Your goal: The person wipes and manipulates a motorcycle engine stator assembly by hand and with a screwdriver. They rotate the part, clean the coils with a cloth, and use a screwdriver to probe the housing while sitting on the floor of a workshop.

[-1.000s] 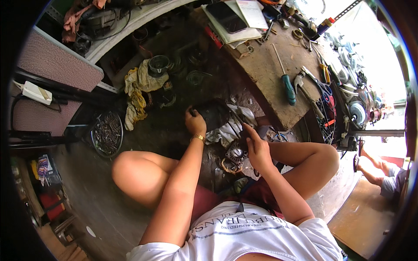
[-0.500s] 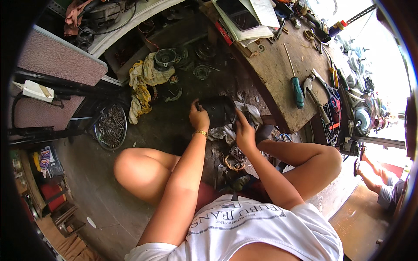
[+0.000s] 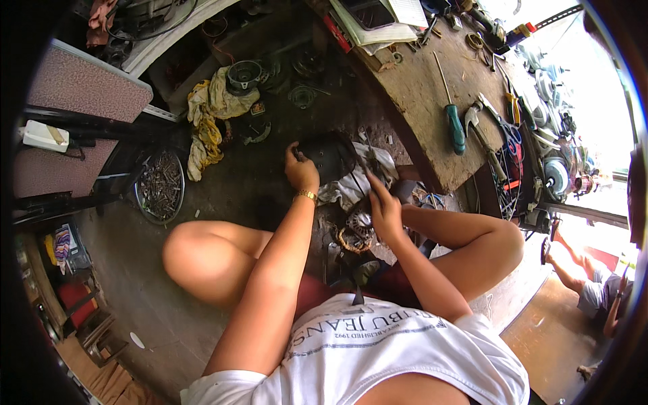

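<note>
Grasping with the left hand (image 3: 302, 172), fingers curled, the left end of a black cylindrical housing (image 3: 329, 156). Positioned just beside the right end of that housing: the right hand (image 3: 386, 212), index finger extended alongside a thin dark strip; cannot tell whether gripping the strip or only touching it. Location of the housing: ahead of the bent legs (image 3: 216, 253), over the floor (image 3: 223, 185). Fitted on the left wrist: a gold-coloured band (image 3: 307, 196). Below and to the right of the housing: a crumpled grey-white cloth (image 3: 347, 192). Closer to the body: a finned round metal part (image 3: 362, 221), with a tan ring (image 3: 351, 250) just beside it. To the left on the floor: an oval basin (image 3: 179, 208) loaded with small metal fasteners (image 3: 160, 181). Farther ahead: a yellow-stained cloth (image 3: 206, 152), with a round metal casing (image 3: 244, 76) on its upper part. To the right: a wooden table (image 3: 418, 121) bearing a teal-handled screwdriver (image 3: 455, 131), a claw hammer (image 3: 484, 144) and blue-handled scissors (image 3: 511, 133). At the far end of the table: stacked papers (image 3: 406, 13) under a dark phone (image 3: 370, 13). At the far right: another person's legs (image 3: 568, 268).
</note>
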The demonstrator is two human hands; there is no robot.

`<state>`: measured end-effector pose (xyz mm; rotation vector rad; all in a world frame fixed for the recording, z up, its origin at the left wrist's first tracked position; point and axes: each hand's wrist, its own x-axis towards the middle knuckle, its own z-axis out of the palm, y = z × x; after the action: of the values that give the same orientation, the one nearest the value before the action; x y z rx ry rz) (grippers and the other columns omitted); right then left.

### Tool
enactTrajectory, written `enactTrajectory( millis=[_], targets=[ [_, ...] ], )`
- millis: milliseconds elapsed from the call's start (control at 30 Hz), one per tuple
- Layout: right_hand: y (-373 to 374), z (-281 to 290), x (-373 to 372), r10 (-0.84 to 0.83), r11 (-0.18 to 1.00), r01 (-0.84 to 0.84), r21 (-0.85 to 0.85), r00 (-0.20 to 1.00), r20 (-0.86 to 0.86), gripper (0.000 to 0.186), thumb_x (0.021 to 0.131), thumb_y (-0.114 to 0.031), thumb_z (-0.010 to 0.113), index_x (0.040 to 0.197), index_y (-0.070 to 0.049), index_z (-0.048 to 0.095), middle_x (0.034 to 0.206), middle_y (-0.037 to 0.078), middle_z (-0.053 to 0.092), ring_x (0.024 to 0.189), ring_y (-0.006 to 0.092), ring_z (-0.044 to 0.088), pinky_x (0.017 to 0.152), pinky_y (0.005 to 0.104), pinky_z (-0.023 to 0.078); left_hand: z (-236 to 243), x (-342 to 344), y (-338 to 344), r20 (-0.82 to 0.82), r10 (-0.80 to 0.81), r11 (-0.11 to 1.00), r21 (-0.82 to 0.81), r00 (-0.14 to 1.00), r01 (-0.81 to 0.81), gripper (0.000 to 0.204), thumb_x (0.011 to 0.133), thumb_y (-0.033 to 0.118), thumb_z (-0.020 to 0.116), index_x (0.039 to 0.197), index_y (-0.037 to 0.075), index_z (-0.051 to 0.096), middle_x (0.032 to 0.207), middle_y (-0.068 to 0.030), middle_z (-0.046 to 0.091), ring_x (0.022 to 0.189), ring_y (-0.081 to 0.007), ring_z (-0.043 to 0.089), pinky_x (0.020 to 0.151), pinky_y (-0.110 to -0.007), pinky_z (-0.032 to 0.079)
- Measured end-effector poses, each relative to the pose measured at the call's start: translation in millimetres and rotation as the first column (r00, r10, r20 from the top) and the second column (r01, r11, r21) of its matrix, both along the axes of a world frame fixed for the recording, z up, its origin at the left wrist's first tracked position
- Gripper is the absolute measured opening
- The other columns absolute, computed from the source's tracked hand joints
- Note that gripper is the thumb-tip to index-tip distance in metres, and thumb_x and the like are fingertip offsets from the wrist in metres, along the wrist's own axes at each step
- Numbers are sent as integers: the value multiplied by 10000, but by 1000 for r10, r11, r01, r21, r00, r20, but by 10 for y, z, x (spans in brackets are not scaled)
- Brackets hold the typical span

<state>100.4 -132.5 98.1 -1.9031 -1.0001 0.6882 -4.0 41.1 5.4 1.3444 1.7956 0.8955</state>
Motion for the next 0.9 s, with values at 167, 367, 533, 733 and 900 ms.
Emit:
enactTrajectory(
  millis=[167,367,533,733,900],
  targets=[
    [13,-21,-10,-53,999,53,-8,998,-38,416,898,-1,500,1305,-85,521,1130,234,624,1098,304,606,887,334,462,157,52,26,-139,-94,994,-69,986,85,302,875,65,530,1163,128,592,1107,-172,641,999,-368,614,809,-429,490],
    [873,-170,137,-61,996,54,-66,993,-102,373,925,-65,482,1296,-83,520,1136,243,609,1073,322,611,863,337,465,81,60,-20,-156,-120,991,42,980,128,334,873,67,523,1196,127,581,1153,-155,628,1028,-352,607,825,-430,492],
    [-158,473,141,22,996,-29,-83,996,-82,428,886,48,469,1294,-69,522,1186,177,625,1170,272,567,948,319,436,123,-7,-12,-137,-85,994,57,987,94,345,871,65,520,1201,146,580,1154,-140,631,1038,-350,603,834,-428,489],
    [963,-149,177,2,999,-4,-43,999,-47,388,897,-19,517,1276,-99,542,964,276,618,764,265,669,677,367,484,390,257,134,-207,-88,995,-61,974,77,356,863,64,522,1198,170,582,1123,-136,644,977,-366,623,794,-439,500],
    [270,199,263,66,993,-83,-86,981,-183,372,908,7,445,1274,21,514,1270,159,573,1233,227,498,1036,314,348,102,25,-92,-275,-35,991,116,961,70,359,875,96,512,1211,205,574,1112,-124,651,915,-366,642,749,-450,509]
  ],
)
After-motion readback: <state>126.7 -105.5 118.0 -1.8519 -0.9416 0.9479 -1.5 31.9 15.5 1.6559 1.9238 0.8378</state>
